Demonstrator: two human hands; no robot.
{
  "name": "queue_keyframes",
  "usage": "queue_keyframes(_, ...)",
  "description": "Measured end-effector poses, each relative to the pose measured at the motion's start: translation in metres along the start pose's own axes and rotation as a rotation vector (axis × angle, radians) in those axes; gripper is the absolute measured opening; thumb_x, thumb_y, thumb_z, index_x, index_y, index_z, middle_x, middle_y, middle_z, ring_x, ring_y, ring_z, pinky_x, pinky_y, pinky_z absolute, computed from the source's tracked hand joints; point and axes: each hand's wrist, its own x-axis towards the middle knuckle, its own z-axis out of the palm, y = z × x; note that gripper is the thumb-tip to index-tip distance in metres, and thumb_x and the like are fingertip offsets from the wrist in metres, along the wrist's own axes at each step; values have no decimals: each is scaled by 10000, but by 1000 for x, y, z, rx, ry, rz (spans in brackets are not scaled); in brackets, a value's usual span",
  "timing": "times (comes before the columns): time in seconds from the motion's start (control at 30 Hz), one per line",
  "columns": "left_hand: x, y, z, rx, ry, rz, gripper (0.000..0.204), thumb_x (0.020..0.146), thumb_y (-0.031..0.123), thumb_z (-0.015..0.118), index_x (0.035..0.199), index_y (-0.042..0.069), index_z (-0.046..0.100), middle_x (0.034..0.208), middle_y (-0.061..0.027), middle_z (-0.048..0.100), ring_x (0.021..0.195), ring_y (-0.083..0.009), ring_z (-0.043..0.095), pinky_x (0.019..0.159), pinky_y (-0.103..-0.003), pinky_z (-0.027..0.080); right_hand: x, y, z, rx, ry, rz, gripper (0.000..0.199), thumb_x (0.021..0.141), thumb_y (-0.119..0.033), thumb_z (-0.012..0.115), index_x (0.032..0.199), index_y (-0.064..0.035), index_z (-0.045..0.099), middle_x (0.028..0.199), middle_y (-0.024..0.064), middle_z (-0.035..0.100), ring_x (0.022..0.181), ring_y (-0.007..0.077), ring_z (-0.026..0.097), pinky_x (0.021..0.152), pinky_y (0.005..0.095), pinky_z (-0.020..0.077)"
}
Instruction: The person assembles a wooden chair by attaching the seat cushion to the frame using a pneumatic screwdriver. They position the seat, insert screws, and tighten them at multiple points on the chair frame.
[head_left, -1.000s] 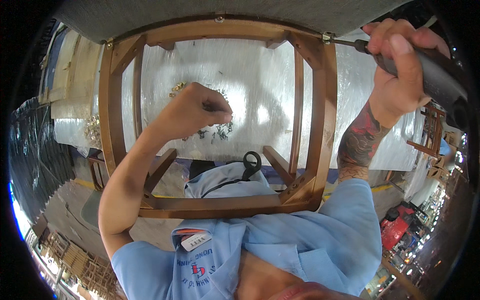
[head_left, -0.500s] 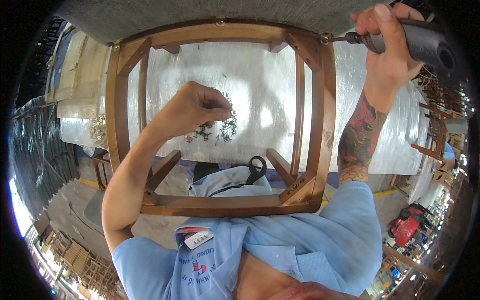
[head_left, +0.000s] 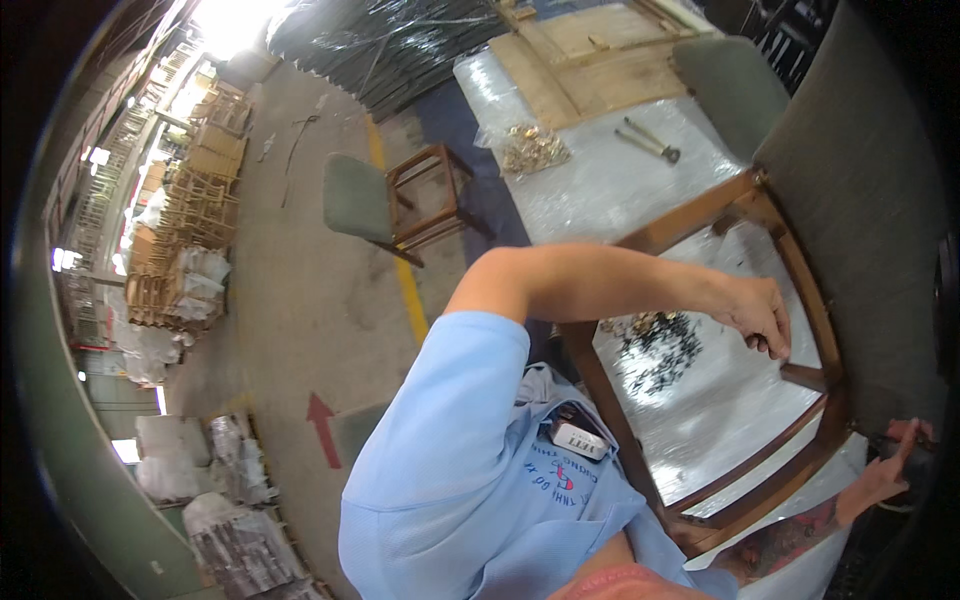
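Observation:
A brown wooden chair frame (head_left: 592, 395) lies on the plastic-wrapped tabletop (head_left: 700, 430), against a dark grey padded panel (head_left: 875, 200). My left hand (head_left: 760, 315) reaches over its opening, near a corner brace, with the fingers curled together; anything between them is too small to make out. Below that hand, small dark screws (head_left: 655, 360) lie scattered in a pile, with some brass-coloured pieces beside them. At the far right edge, my right hand (head_left: 895, 465) is wrapped around a dark power screwdriver (head_left: 918, 458), whose tip is lost in shadow.
Long-handled pliers (head_left: 650, 142) and a plastic bag of brass-coloured hardware (head_left: 535, 150) sit on the table, near wooden panels (head_left: 590, 65). A chair with a grey-green backrest (head_left: 357, 195) stands on the floor to the left. Stacked chairs (head_left: 190, 190) line the aisle.
The view has swung left, bringing the floor and aisle in. My left hand has moved from over the screws toward the frame's far side. My right hand still holds the screwdriver.

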Motion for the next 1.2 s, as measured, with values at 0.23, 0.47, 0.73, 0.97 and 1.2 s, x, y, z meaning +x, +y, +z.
queue_keyframes(0.23, 7, 34, -4, -327, -9, 215, 86, 871, 78, 744, 905, 6, 712, 794, -87, 680, 663, -135, 608, 590, -286, 502, 63, -60, -42, 479, 171, 4, 215, 1008, -140, 503, 1154, -3, 583, 854, 97, 568, 741, 191, 562, 732, 357, 495)
queue_keyframes(0.47, -16, 44, 9, -557, -99, 198, 207, 906, 235, 737, 863, 35, 700, 809, -72, 659, 643, -128, 568, 625, -301, 507, 115, -172, -85, 1565, 371, 195, 257, 858, -120, 428, 1111, -88, 463, 779, 45, 330, 784, 210, 375, 802, 458, 327)
queue_keyframes(0.73, -28, 52, 16, -591, -92, 210, 213, 910, 248, 732, 867, 45, 686, 801, -53, 644, 651, -121, 560, 634, -313, 513, 112, -196, -76, 1610, 345, 186, 262, 872, -171, 431, 1130, -148, 472, 780, 25, 350, 782, 180, 386, 785, 435, 314)
queue_keyframes(0.97, -23, 49, 11, -627, -93, 184, 204, 909, 245, 733, 850, 56, 684, 767, -39, 637, 631, -105, 541, 624, -304, 497, 114, -207, -71, 1530, 367, 241, 189, 915, -242, 466, 1097, -193, 473, 768, 9, 373, 777, 168, 409, 792, 436, 321)
queue_keyframes(1.2, -26, 48, 11, -679, -152, 114, 277, 927, 297, 707, 771, 81, 633, 741, -29, 626, 617, -90, 513, 601, -280, 466, 111, -205, -75, 1550, 225, 163, 177, 919, -269, 528, 1088, -239, 483, 755, -36, 389, 764, 141, 425, 794, 410, 330)
